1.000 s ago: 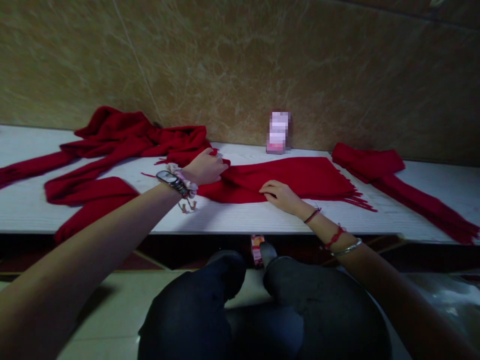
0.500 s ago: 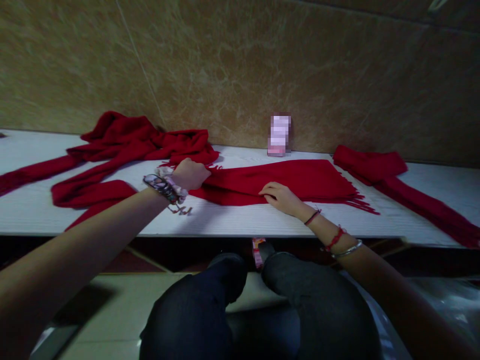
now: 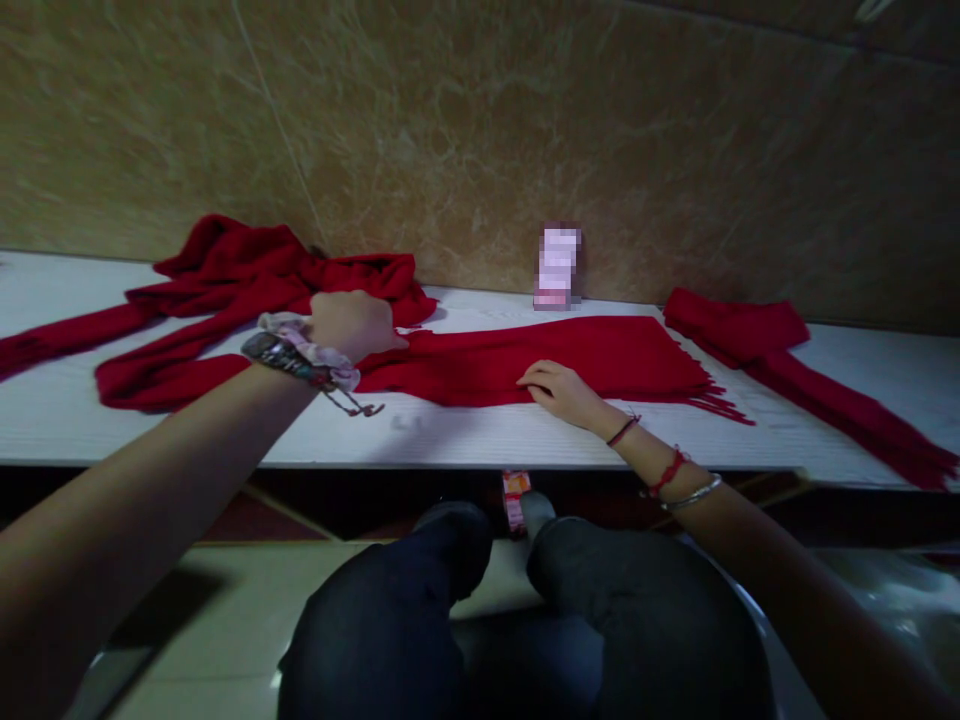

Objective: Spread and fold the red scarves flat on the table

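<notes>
A red fringed scarf [image 3: 600, 352] lies stretched lengthwise on the white board, its fringe towards the right. At its left end is my left hand [image 3: 352, 325], closed over the cloth with the fingers curled under and mostly hidden. My right hand [image 3: 562, 392] rests at the scarf's near edge, around its middle, fingers bent together against the fabric. Beyond and left of my left hand lies a loose heap of more red knitted cloth [image 3: 247, 262], with strips trailing to the left. To the right, another red scarf [image 3: 739, 330] lies folded over itself, its tail running towards the near right.
The white board [image 3: 450, 440] runs along a brown marbled tile wall [image 3: 465, 150]. A pixelated phone-like object [image 3: 557, 265] leans upright against the wall. Below the board's front edge are my knees [image 3: 397, 600] and a small pink and orange packet [image 3: 516, 497].
My left hand has slid left along the scarf, and more of the scarf's left part now shows flat. The right hand stays in nearly the same place.
</notes>
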A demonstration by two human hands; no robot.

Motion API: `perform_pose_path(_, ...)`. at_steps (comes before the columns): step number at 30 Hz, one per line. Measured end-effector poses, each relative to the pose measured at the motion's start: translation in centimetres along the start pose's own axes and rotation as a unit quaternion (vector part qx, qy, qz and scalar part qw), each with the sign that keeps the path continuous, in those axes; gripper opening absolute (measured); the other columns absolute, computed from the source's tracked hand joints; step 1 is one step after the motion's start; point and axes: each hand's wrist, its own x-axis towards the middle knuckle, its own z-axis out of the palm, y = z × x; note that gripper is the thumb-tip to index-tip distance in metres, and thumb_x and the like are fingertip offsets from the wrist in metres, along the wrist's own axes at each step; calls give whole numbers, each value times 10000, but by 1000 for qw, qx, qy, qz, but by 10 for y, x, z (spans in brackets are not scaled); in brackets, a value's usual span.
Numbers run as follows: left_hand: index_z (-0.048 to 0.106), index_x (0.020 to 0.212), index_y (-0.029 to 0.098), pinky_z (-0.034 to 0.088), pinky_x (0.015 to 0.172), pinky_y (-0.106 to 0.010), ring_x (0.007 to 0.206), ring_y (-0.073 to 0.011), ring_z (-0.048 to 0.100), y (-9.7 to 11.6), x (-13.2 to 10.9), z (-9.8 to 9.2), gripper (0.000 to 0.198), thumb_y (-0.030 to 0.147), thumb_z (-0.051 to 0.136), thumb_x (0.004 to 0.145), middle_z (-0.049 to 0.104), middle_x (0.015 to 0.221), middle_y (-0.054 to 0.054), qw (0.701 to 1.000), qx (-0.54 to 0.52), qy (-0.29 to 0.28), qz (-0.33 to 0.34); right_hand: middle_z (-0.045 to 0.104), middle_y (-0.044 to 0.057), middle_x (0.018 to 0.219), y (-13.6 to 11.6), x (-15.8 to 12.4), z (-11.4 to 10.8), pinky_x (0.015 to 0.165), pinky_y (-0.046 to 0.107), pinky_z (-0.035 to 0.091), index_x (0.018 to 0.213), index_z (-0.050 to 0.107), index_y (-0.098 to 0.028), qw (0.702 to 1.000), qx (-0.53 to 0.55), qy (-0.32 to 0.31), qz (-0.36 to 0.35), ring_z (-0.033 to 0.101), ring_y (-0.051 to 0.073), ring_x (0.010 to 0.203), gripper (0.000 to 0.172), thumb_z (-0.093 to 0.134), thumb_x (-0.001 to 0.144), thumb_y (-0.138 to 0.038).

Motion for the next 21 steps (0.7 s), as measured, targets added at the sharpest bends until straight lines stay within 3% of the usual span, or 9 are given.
perform_pose_path(3,613,1076,-6,443,767,-503,1024,-412,556,13,1,-9,710,621,372,848,585,1072,-299,998,21,25,-52,657,96,909,0,0,0,820,340,509,904,693,-129,1000,-1,3,-4,606,184,869,234,493,809,-54)
perform_pose_path(7,576,1161,14,434,828,-495,1113,-415,507,19,12,2,714,624,389,840,532,1190,-297,997,-6,-38,-65,657,102,913,-3,0,-2,819,337,507,908,692,-121,1000,5,-3,8,604,184,867,233,494,808,-50)
perform_pose_path(13,549,1205,49,446,838,-488,1108,-406,524,4,29,30,743,660,366,825,527,1227,-273,990,-20,-101,-93,652,84,921,-4,1,-3,820,328,503,908,690,-153,1000,12,-12,23,602,171,871,242,496,808,-50)
perform_pose_path(21,539,1212,28,441,873,-479,1132,-386,515,-15,39,37,748,648,401,816,538,1226,-266,984,-17,-149,-101,650,95,925,-1,0,-1,829,346,498,911,684,-141,1000,21,-8,12,591,180,882,228,492,817,-61)
